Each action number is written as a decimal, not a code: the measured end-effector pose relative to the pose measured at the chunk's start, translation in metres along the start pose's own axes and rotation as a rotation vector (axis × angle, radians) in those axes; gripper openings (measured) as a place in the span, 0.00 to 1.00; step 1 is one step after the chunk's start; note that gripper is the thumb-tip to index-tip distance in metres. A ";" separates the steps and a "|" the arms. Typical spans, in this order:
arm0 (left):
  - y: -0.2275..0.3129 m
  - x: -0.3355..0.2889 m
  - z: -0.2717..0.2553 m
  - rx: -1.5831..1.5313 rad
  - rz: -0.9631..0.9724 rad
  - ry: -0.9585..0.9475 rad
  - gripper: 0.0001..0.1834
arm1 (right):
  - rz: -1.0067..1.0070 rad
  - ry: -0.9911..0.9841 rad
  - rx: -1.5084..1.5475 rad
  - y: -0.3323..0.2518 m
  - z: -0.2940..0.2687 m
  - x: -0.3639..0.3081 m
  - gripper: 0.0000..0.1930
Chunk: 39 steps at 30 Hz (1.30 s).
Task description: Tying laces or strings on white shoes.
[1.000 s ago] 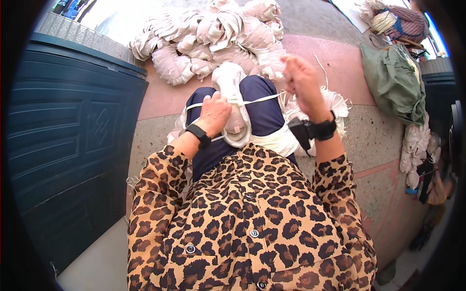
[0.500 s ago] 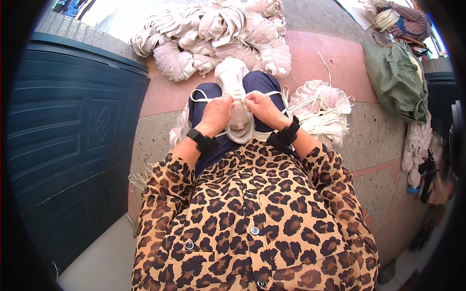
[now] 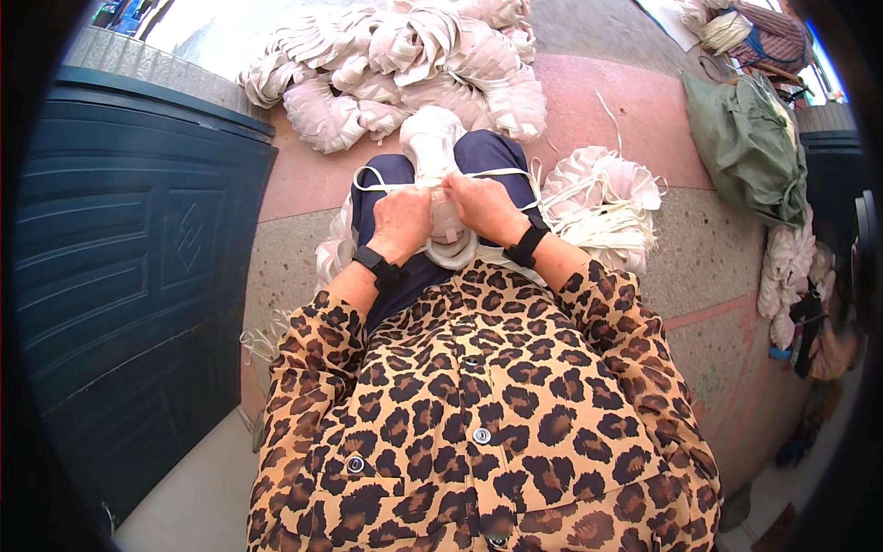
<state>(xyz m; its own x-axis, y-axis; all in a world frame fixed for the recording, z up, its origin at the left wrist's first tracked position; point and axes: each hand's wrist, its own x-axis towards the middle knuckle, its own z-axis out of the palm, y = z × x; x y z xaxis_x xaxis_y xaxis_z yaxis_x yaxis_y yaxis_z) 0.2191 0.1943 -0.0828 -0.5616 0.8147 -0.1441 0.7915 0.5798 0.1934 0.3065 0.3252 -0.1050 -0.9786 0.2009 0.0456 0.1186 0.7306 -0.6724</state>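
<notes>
A white and pale pink shoe upper (image 3: 430, 147) lies lengthwise between my knees, its toe away from me and its padded collar (image 3: 452, 253) near my belly. My left hand (image 3: 403, 223) is closed on the left edge of its lace opening. From the other side my right hand (image 3: 485, 208) pinches at the same spot, fingertips almost touching the left ones, on a white shoelace. Loose lace (image 3: 370, 175) loops out over the left knee, and another length (image 3: 504, 172) runs across the right knee. The fingers hide the eyelets.
Bundled shoe uppers (image 3: 405, 69) are heaped on the floor beyond my knees. Beside my right knee sits another bundle (image 3: 598, 175) with a hank of white laces (image 3: 602, 230). A dark blue panelled door (image 3: 147, 230) stands at left, a green sack (image 3: 745, 147) at right.
Both hands have drawn closer together over the lace opening. My right hand has shifted left and turned, its fingers now meeting the left ones.
</notes>
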 end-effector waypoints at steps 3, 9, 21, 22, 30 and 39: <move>-0.009 0.004 0.009 -0.151 0.002 -0.015 0.08 | -0.044 -0.013 -0.062 0.001 0.001 -0.003 0.08; -0.016 0.010 0.022 -1.232 -0.391 -0.267 0.07 | -0.055 -0.036 -0.071 0.002 -0.002 -0.005 0.10; -0.004 0.005 0.043 -1.221 -0.435 -0.104 0.08 | 0.050 0.069 0.267 0.010 0.004 0.002 0.05; -0.001 0.005 0.043 -0.950 -0.382 -0.038 0.10 | 0.020 0.083 0.260 0.011 0.004 0.002 0.06; 0.008 0.006 0.003 -0.321 -0.008 0.409 0.10 | 0.273 0.165 0.688 0.013 0.002 0.004 0.05; 0.006 0.068 -0.085 -1.079 -0.027 0.027 0.09 | 0.440 0.236 0.868 0.004 -0.057 0.008 0.08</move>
<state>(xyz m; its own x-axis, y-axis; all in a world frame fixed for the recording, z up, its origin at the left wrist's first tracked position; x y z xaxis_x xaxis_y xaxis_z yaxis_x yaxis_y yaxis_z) 0.1652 0.2532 -0.0091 -0.5914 0.7937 -0.1427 0.1558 0.2861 0.9455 0.3083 0.3670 -0.0649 -0.8076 0.5320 -0.2546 0.2058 -0.1504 -0.9670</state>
